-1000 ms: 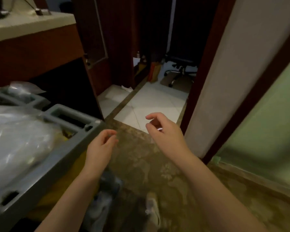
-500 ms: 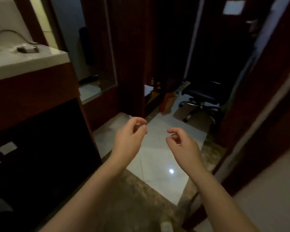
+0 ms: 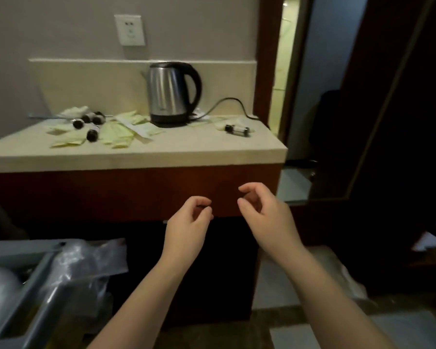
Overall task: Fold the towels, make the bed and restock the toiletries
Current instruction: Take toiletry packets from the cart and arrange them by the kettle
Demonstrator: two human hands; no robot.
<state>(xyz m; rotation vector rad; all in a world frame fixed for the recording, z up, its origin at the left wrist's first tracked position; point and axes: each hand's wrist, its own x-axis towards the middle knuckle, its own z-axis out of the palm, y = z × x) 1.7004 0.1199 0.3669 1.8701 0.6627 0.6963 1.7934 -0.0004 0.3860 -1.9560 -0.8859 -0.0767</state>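
Beige countertop (image 3: 186,149) faces both hands. Left hand (image 3: 186,222) and right hand (image 3: 267,215) hover, fingers (image 3: 252,188) loosely curled, holding nothing. Toiletry bottles (image 3: 91,124) and sachets (image 3: 118,134) lie scattered well beyond the fingertips, leftward, beside a kettle (image 3: 173,93).

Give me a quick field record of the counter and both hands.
counter: pale top, cluttered
kettle: upright on its base at the back, cord trailing right
small bottles: several lying left of the kettle
lone bottle: lying right of the kettle
sachets: pale green, strewn around the small bottles
left hand: loosely curled, empty
right hand: loosely curled, empty
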